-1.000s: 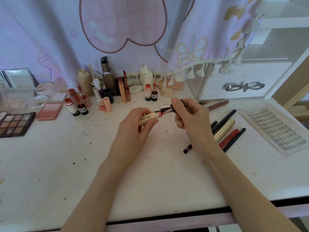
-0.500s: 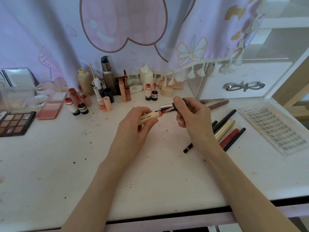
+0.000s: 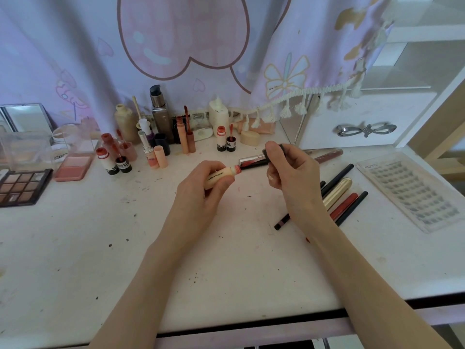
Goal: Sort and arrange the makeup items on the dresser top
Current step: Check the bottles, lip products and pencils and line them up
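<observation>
My left hand [image 3: 201, 195] grips a cream lip-gloss tube [image 3: 221, 176] with a pink neck, held sideways above the middle of the white dresser top [image 3: 105, 248]. My right hand [image 3: 292, 177] pinches the dark cap with its applicator wand [image 3: 253, 162], whose tip is at the tube's mouth. A silver part of the cap shows beside my right fingers. Several dark, red and gold pencils and tubes [image 3: 339, 197] lie on the dresser just right of my right hand.
A row of upright lip glosses and foundation bottles [image 3: 161, 137] stands at the back. An eyeshadow palette [image 3: 22, 186] and a blush compact [image 3: 73, 168] lie at the left. A lash tray [image 3: 412, 190] lies at the right, below a white drawer unit [image 3: 364, 124].
The wand has slid a little further toward the tube's mouth and both hands have edged slightly right. Everything else on the dresser stays put.
</observation>
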`<state>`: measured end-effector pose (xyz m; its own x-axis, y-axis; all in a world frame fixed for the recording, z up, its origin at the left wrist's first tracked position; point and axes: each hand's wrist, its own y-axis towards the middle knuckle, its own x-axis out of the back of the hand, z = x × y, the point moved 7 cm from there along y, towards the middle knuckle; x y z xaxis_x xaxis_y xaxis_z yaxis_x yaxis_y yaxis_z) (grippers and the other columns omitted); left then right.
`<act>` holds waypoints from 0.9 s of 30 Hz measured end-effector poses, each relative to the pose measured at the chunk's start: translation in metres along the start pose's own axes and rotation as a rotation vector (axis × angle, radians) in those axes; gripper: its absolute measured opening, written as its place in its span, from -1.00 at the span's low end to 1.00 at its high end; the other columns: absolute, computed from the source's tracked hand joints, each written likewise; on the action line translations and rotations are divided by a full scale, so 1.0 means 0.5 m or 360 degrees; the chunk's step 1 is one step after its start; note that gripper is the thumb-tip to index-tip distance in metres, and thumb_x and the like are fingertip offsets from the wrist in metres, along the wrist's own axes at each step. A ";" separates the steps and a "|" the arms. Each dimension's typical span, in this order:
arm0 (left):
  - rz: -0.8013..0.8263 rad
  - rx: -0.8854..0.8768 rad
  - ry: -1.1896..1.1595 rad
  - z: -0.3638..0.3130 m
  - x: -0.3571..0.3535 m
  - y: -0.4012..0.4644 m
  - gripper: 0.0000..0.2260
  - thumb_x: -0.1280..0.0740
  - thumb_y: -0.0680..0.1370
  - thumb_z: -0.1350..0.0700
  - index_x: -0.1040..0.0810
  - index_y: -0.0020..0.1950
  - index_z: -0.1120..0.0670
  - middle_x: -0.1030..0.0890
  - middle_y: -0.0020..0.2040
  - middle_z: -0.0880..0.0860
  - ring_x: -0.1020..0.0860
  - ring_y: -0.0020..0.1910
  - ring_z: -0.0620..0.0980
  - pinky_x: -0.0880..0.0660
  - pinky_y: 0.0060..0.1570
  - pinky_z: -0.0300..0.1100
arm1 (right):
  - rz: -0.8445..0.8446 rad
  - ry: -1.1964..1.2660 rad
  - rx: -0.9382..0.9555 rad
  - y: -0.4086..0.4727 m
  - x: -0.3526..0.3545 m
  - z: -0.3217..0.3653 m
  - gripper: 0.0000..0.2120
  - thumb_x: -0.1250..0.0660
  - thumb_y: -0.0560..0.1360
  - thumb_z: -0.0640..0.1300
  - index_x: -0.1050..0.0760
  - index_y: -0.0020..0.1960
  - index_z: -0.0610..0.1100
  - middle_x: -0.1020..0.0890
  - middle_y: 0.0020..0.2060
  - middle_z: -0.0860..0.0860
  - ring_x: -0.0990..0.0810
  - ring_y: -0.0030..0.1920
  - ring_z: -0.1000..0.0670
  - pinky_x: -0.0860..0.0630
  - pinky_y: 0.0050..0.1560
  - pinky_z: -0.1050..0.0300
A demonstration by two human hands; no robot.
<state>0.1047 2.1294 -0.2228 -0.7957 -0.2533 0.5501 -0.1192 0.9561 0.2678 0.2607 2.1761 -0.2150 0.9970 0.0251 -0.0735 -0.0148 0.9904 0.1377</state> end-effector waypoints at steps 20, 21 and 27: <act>-0.0059 -0.0010 -0.0001 0.003 0.006 -0.002 -0.92 -0.25 0.55 0.03 -0.39 0.03 -0.06 -0.47 -0.19 -0.15 -0.43 -0.23 -0.31 -0.34 -0.25 -0.51 | -0.0001 -0.0094 0.0041 -0.005 -0.002 0.005 -0.77 -0.32 0.52 -0.08 -0.50 -0.24 -0.20 -0.42 -0.56 0.05 -0.33 -0.53 0.09 -0.33 -0.48 0.29; -0.0054 -0.0020 0.0005 0.002 0.005 -0.003 -0.92 -0.25 0.55 0.03 -0.39 0.03 -0.06 -0.47 -0.19 -0.15 -0.42 -0.23 -0.33 -0.34 -0.26 -0.52 | -0.0011 -0.0090 0.0049 -0.005 -0.001 0.006 -0.77 -0.32 0.52 -0.09 -0.50 -0.24 -0.21 -0.42 -0.55 0.04 -0.33 -0.53 0.10 -0.33 -0.48 0.30; -0.0040 -0.0051 0.0032 0.001 0.000 -0.003 -0.89 -0.29 0.53 0.04 -0.40 0.02 -0.08 -0.47 -0.18 -0.17 -0.42 -0.12 -0.19 -0.34 -0.24 -0.49 | 0.0013 -0.0120 0.0125 -0.006 -0.007 0.008 -0.77 -0.33 0.51 -0.11 -0.50 -0.21 -0.27 -0.39 -0.54 0.02 -0.31 -0.53 0.09 -0.30 -0.48 0.29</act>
<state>0.1046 2.1278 -0.2234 -0.7805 -0.2804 0.5587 -0.1196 0.9442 0.3069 0.2574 2.1724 -0.2111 0.9998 0.0200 0.0021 -0.0200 0.9764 0.2152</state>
